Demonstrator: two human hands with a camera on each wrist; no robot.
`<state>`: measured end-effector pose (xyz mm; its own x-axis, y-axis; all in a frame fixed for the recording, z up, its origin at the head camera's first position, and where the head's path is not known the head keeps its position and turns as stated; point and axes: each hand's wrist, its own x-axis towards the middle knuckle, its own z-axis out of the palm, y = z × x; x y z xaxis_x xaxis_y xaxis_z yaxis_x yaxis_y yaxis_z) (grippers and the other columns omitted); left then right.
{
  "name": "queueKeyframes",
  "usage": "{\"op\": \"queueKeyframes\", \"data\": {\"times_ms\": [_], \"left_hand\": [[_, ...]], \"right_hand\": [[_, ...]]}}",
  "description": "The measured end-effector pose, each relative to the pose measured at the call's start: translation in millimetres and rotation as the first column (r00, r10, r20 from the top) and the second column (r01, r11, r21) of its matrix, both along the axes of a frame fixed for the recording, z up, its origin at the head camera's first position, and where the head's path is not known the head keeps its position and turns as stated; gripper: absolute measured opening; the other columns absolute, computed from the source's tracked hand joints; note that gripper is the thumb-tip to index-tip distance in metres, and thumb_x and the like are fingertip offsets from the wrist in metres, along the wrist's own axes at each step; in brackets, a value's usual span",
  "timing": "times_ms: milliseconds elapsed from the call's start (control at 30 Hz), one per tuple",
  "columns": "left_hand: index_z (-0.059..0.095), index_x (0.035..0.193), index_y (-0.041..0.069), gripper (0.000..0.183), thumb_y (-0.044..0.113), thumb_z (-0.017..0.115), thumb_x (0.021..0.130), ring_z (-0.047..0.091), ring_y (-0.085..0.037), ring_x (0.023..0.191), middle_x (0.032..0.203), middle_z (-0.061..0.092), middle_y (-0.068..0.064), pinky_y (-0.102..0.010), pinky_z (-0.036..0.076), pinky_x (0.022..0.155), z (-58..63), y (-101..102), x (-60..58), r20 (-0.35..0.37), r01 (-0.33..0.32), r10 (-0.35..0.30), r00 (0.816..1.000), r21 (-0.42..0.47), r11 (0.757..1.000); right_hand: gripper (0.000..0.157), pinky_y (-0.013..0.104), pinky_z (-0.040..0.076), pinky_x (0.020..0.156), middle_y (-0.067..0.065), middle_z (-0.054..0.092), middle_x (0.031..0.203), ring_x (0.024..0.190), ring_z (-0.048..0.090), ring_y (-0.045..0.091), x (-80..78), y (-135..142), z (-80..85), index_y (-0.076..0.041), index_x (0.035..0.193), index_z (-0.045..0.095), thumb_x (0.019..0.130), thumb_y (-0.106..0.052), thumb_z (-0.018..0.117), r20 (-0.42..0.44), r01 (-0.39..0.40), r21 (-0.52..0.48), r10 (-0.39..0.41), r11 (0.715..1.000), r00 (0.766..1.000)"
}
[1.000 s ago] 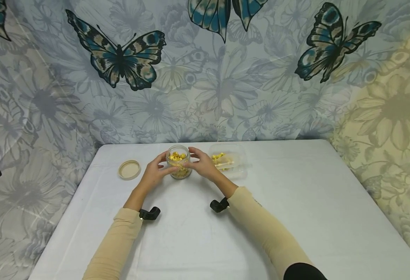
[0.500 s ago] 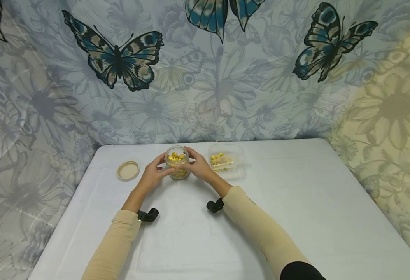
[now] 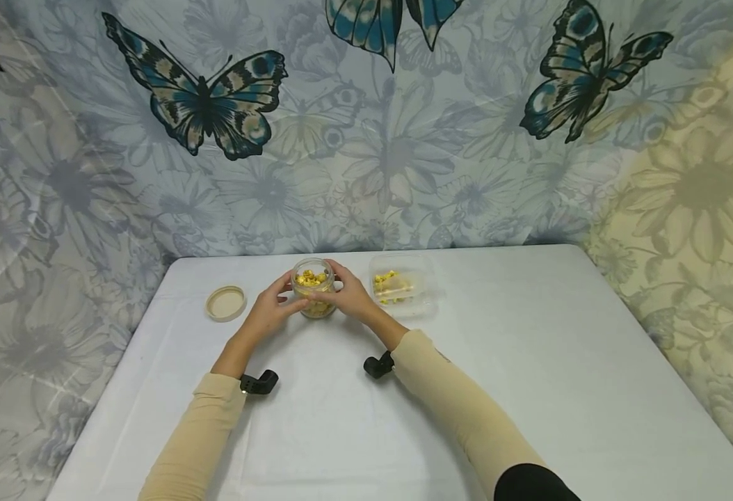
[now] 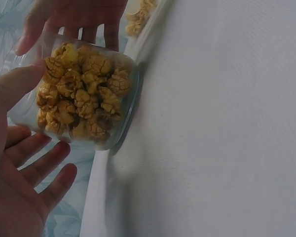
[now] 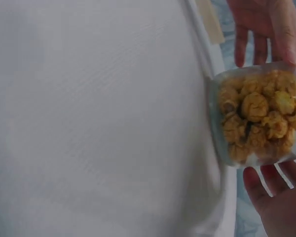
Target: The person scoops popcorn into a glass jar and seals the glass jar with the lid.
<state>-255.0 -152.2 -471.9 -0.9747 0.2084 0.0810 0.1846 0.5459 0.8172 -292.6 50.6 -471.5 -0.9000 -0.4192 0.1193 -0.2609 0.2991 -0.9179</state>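
A glass jar (image 3: 318, 312) of golden caramel popcorn (image 3: 311, 278) stands upright and lidless on the white table. My left hand (image 3: 269, 312) holds its left side, thumb toward the front and fingers around the side. From the other side my right hand (image 3: 350, 296) grips it, thumb across the front. In the left wrist view the popcorn fills the lower part of the jar (image 4: 132, 106), and the glass above it is bare. The right wrist view shows both hands at the jar (image 5: 215, 116), with its upper end cut off by the frame.
A round cream-rimmed lid (image 3: 225, 304) lies on the table left of the jar. Right of my right hand sits a clear plastic container (image 3: 425, 282) with some popcorn at its left side. The table's far edge meets a butterfly-patterned backdrop (image 3: 398, 174).
The head view drifts slightly, shifting everything a little to the left. Both hands keep their hold on the jar, which stays in its place among the other things.
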Motion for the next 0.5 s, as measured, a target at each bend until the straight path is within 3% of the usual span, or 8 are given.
{"op": "queueKeyframes", "data": {"times_ms": [133, 500], "left_hand": [[0.027, 0.155, 0.012, 0.080, 0.035, 0.070, 0.090, 0.042, -0.037, 0.137, 0.155, 0.037, -0.014, -0.054, 0.039, 0.110, 0.4, -1.1, -0.3, 0.006, -0.005, 0.005, 1.000, 0.016, 1.000], [0.038, 0.149, 0.006, 0.072, 0.033, 0.070, 0.090, 0.045, -0.037, 0.133, 0.149, 0.043, -0.019, -0.054, 0.040, 0.108, 2.8, -9.0, 4.4, -0.008, -0.038, 0.038, 0.999, 0.010, 0.999]], "right_hand": [[0.069, 0.052, 0.041, 0.105, 0.008, 0.050, 0.145, 0.130, 0.046, 0.027, -2.0, -2.2, -2.4, -0.025, 0.145, 0.042, 0.085, -0.032, 0.076, -0.033, 0.020, 0.038, -0.018, 0.999, 0.999], [0.072, 0.054, 0.041, 0.103, 0.011, 0.047, 0.147, 0.129, 0.045, 0.031, 1.5, -0.8, -3.8, -0.028, 0.147, 0.039, 0.085, -0.034, 0.075, 0.001, 0.044, 0.048, -0.044, 0.998, 0.999]]}}
